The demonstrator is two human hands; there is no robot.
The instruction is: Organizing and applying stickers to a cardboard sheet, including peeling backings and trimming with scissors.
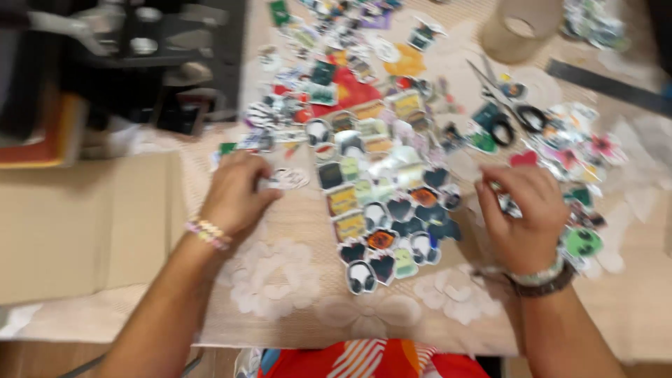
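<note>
Head view, blurred by motion: the left hand [234, 196] rests on the lace-covered worktop [294, 294], its grip pinched together on a small pale sticker [288, 179] at the left edge of the spread. The right hand [521, 217] curls over stickers at the right edge; whether its grip is closed on one I cannot tell. Between them lies the overlapping sticker pile [381, 210], with scissors [507, 105] and a tape roll [521, 28] beyond.

Risks, as I judge them: a sweeping wrist could scatter the loosely overlapped pile; thin stickers may cling together and lift in pairs; a reach forward could brush the scissors' blades.
</note>
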